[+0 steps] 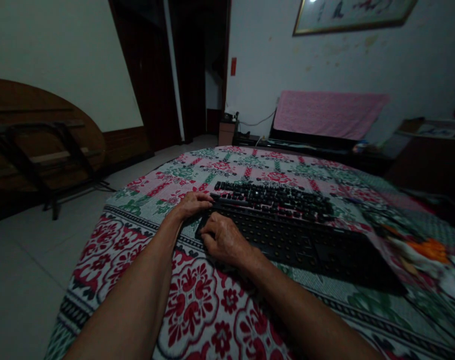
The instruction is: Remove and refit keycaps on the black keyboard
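In the head view, both forearms reach forward over a tabletop spread with a red, green and white flowered cloth (pixel 197 305).

The left hand (pixel 192 204) lies palm down with its fingers loosely bent. Its fingertips touch the left end of the far keyboard (pixel 276 199), and it has hold of nothing. This keyboard is black, with rows of raised keys that show faint red and white glints.

The right hand (pixel 222 241) sits just beside the left hand, nearer the body. Its fingers are curled over the left corner of the near keyboard (pixel 306 246). The room is dim, so I cannot tell whether they clamp the edge or only rest on it.

The near keyboard is flat and dark, perhaps dotted with small pale marks. It runs out to the right of the right hand and lies close along the front of the far keyboard.

Far beyond the hands, a pink cover (pixel 328 114) hangs against the wall, with a framed picture (pixel 351 17) above it. Well off to the left of the left hand, a folded round table (pixel 43 145) leans at the wall over a pale floor (pixel 20 260).
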`<state>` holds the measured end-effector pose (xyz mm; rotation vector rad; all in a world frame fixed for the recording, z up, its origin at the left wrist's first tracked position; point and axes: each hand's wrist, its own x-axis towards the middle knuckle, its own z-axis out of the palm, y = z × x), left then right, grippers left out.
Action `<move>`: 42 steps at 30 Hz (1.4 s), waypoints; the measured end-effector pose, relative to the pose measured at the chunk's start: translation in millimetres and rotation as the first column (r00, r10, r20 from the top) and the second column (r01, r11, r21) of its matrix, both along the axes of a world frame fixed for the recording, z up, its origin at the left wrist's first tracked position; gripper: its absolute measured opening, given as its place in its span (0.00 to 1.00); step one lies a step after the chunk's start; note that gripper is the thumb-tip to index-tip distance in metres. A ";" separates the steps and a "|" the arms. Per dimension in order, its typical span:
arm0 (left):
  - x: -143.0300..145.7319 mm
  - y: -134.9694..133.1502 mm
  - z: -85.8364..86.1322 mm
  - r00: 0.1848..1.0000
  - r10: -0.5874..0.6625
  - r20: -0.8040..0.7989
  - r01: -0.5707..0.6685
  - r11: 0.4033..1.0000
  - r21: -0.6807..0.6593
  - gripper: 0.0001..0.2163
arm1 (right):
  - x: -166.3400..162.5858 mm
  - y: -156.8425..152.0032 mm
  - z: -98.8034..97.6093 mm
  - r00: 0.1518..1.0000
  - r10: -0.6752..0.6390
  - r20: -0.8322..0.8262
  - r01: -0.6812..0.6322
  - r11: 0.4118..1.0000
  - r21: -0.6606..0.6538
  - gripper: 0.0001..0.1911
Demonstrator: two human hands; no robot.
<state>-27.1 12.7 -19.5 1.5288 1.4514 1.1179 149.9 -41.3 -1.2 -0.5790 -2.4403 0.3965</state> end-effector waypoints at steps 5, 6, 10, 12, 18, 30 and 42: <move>3.5 -3.2 6.3 0.999 0.039 0.012 -0.039 0.999 -0.035 0.13 | 0.0 -1.0 -5.5 0.999 -0.028 -0.037 0.029 0.999 0.027 0.09; 4.1 -3.7 7.2 0.999 0.049 0.022 -0.048 0.998 -0.043 0.12 | 0.0 -1.2 -6.2 0.999 -0.031 -0.036 0.032 0.999 0.032 0.09; 5.9 -4.3 8.2 0.997 0.047 0.058 -0.042 0.996 -0.075 0.11 | 0.0 -2.7 -6.1 0.999 -0.042 -0.029 0.042 0.999 0.028 0.08; 6.1 -3.9 7.9 0.997 0.055 0.046 -0.051 0.995 -0.084 0.10 | -0.2 -4.2 -5.8 0.998 -0.053 -0.033 0.054 0.998 0.022 0.08; 5.7 -3.2 7.0 0.999 0.041 0.034 -0.039 0.997 -0.066 0.11 | -1.8 -6.3 -11.1 0.997 -0.061 -0.054 0.063 0.998 0.031 0.08; 4.5 1.4 5.9 0.999 0.043 0.010 -0.042 0.998 -0.051 0.10 | -6.6 -9.7 -16.0 0.991 -0.121 -0.064 0.123 0.992 0.019 0.07; 20.4 -1.3 9.3 0.926 0.343 0.158 -0.347 0.938 -0.001 0.12 | 4.0 6.2 -0.8 0.997 -0.079 -0.023 0.078 0.997 -0.028 0.09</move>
